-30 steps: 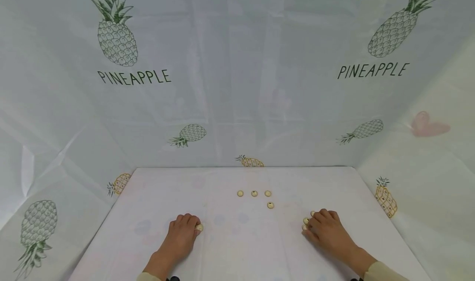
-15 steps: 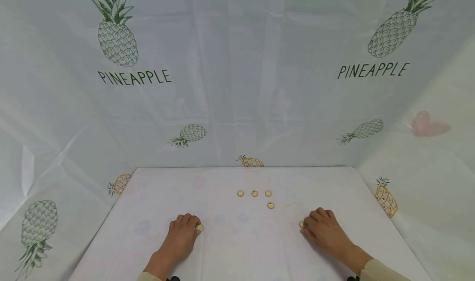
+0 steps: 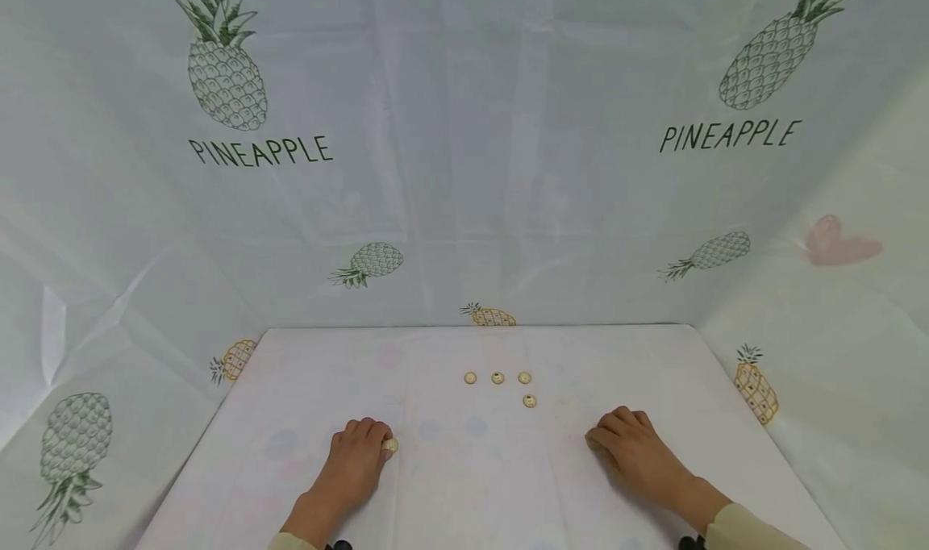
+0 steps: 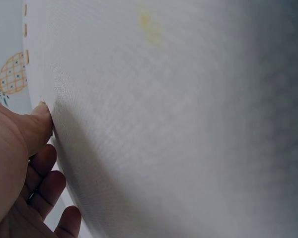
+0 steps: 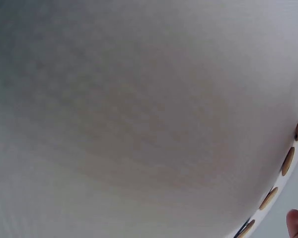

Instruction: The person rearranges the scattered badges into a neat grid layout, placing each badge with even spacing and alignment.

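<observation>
My left hand point(image 3: 357, 457) rests on the left of the white tabletop. Its thumb and fingers pinch a small round wooden piece point(image 3: 390, 445), pale yellow with a marked face. On the right, the curled fingers of my right hand point(image 3: 635, 453) are down at the tabletop, thumb and index fingertip close together; the pieces seen there earlier are now hidden by this hand. Farther back lie several similar discs: a row with a left disc point(image 3: 470, 378), a middle disc point(image 3: 497, 378) and a right disc point(image 3: 524, 378), plus a front disc point(image 3: 530, 401) below the row's right end.
A white cloth with faint coloured spots covers the table point(image 3: 472, 502). Pineapple-printed cloth point(image 3: 472, 171) hangs at the back and both sides, meeting the table's far edge. Several discs also show edge-on beside the right fingers in the right wrist view, one disc point(image 5: 288, 161) nearest them.
My right hand has shifted slightly left, and the three pieces that showed by its fingertips have gone from sight under it. My left hand and the back discs stay put.
</observation>
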Motion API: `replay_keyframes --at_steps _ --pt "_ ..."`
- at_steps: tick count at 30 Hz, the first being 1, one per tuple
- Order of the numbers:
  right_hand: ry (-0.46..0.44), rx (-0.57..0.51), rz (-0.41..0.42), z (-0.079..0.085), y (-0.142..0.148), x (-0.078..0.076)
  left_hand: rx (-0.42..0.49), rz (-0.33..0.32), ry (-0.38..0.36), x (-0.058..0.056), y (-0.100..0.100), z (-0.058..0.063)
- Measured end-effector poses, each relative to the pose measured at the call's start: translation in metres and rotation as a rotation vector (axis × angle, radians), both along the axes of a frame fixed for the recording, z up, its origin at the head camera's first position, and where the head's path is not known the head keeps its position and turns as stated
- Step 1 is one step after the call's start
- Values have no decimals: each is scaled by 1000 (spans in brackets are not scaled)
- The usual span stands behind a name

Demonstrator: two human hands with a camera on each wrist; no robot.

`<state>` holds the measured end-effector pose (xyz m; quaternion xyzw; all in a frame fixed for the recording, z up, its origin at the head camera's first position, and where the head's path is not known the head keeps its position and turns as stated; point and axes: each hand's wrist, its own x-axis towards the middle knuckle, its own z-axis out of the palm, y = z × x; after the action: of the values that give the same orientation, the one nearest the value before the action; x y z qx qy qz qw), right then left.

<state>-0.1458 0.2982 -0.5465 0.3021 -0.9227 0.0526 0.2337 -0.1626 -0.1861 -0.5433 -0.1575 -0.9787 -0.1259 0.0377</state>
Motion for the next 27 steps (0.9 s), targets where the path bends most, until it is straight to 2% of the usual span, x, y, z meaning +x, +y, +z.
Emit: replay_keyframes --at_steps 9,17,24,27 --pt "-46 -15 -37 -1 -4 -1 -6 0 15 -1 -2 -2" --pt "-69 -82 8 -3 -7 -2 6 -3 23 0 -3 -2" --pt "-60 -67 -47 -3 -9 -1 10 -5 39 1 -2 -1" --pt "-70 -74 -40 -5 -8 -1 7 -1 35 0 -1 -1"
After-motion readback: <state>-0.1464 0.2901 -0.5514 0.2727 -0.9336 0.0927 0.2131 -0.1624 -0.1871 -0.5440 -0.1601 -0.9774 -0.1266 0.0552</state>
